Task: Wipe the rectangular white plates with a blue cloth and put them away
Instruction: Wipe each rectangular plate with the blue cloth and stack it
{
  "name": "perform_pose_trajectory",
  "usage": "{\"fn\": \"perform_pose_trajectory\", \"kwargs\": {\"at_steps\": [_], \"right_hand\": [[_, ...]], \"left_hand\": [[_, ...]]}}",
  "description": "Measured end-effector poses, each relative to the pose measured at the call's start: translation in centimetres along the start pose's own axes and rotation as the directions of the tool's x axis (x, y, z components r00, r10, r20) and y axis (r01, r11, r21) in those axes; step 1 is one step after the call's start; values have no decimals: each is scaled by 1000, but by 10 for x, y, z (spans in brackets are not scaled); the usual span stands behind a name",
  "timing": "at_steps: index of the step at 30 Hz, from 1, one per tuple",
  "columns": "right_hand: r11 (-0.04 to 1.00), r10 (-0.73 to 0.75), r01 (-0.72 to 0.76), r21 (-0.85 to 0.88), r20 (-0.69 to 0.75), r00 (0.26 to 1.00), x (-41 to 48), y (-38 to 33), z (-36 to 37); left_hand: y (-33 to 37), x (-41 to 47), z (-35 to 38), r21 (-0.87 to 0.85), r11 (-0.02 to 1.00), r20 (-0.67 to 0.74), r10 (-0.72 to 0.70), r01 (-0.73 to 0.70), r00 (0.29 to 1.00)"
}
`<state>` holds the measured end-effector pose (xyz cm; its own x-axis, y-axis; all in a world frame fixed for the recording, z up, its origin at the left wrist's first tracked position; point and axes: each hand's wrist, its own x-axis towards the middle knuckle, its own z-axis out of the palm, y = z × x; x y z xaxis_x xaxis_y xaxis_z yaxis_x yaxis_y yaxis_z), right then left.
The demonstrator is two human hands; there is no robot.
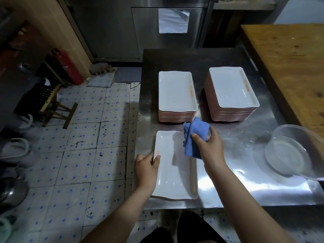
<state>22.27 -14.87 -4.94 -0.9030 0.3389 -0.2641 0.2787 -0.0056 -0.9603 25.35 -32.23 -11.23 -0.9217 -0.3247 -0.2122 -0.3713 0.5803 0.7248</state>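
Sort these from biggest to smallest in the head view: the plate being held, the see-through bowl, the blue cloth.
Tied first: the plate and the clear bowl look about alike; the bowl runs off the picture's edge.
Smallest: the blue cloth in the right hand.

a rectangular white glazed plate lies flat at the near left edge of the steel table. the left hand pinches its left rim beside a small orange mark. a crumpled blue cloth, gripped in the right hand, overhangs the plate's far right corner. behind stand two neat stacks of matching plates, the left stack lower and the right stack taller, set apart.
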Motion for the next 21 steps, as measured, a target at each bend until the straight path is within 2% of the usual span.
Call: {"fn": "perform_pose_trajectory", "kwargs": {"at_steps": [5, 12, 16, 21], "right_hand": [[999, 21, -21, 41, 14, 1000, 21, -10, -3], [996, 24, -29, 87, 56, 998, 66, -33, -11], [995, 30, -37, 94, 72, 997, 92, -40, -10], [995, 45, -54, 88, 107, 993, 115, -45, -6]], "left_hand": [[26, 38, -9, -113, 992, -79, -63, 54, 995], [104, 122, -9, -309, 951, -61, -55, 33, 997], [132, 158, 2, -269, 962, -110, -77, 45, 991], [144, 185, 15, -127, 989, -73, -87, 78, 994]]}}
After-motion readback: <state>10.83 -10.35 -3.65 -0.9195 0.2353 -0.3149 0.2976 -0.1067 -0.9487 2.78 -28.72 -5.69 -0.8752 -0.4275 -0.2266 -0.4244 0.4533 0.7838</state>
